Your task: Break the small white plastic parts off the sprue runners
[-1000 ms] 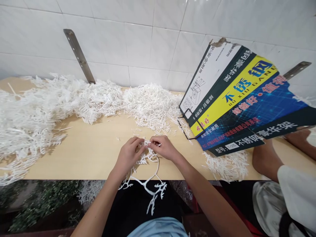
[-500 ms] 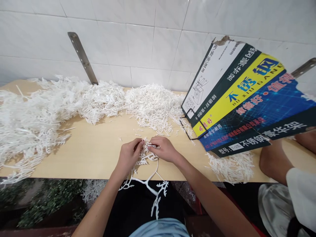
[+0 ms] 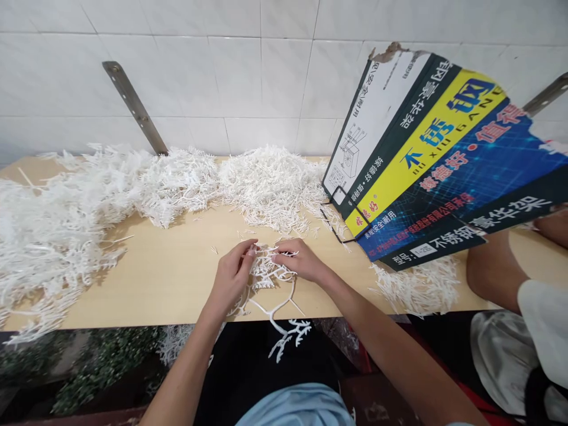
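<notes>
A white plastic branch [image 3: 276, 313] with many forked twigs spans between my two hands and hangs over the table's front edge above my lap. My left hand [image 3: 234, 273] pinches its upper twigs, thumb against fingers. On the other side my right hand [image 3: 302, 260] is closed on the branch too, with a twig tip poking out past the fingers. Just beyond my hands lies a heap of small white twig pieces [image 3: 271, 183], with a few loose bits on the tabletop in front of it.
Larger white branches [image 3: 57, 219] are piled on the left of the wooden table [image 3: 168, 284]. A printed cardboard sheet [image 3: 435, 160] stands tilted in a black wire holder [image 3: 341, 216] at right. Beyond it show another person's arm [image 3: 494, 269] and more white pieces [image 3: 419, 284]. Metal brackets [image 3: 135, 106] lean by the wall.
My hands have moved slightly apart, with the white branch between them. Its hanging end has swung up and to the right. The camera view has shifted a little.
</notes>
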A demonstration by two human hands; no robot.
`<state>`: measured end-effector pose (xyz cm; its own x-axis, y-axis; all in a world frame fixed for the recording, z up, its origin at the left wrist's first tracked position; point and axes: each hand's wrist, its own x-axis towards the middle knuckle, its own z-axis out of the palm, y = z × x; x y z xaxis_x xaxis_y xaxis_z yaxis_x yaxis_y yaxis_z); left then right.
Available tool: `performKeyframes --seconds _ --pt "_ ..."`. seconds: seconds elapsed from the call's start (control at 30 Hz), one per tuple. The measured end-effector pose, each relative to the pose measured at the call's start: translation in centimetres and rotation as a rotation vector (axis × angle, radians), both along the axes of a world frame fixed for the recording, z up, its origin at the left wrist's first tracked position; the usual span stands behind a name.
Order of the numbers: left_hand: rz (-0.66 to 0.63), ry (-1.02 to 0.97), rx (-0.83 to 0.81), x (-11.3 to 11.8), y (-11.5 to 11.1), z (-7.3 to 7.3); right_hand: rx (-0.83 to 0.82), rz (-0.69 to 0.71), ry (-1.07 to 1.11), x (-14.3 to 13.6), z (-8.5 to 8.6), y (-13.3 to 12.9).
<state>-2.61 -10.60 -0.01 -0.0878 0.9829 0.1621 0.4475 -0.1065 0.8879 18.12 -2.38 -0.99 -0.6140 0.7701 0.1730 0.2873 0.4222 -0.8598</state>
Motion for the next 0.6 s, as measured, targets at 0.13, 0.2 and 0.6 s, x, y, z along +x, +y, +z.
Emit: performKeyframes --seconds 0.13,0.2,0.6 --pt "-0.095 0.075 -0.046 0.1 0.1 0.3 0.015 -0.005 -0.030 -0.2 0.2 -0.1" --pt "-0.118 0.107 -0.041 0.1 0.1 0.1 -0.005 -0.029 -0.025 -0.2 0.1 -0.1" --pt "0.072 -0.138 -0.004 -1.3 0.0 -1.0 -0.379 -0.288 0.350 0.1 0.0 0.6"
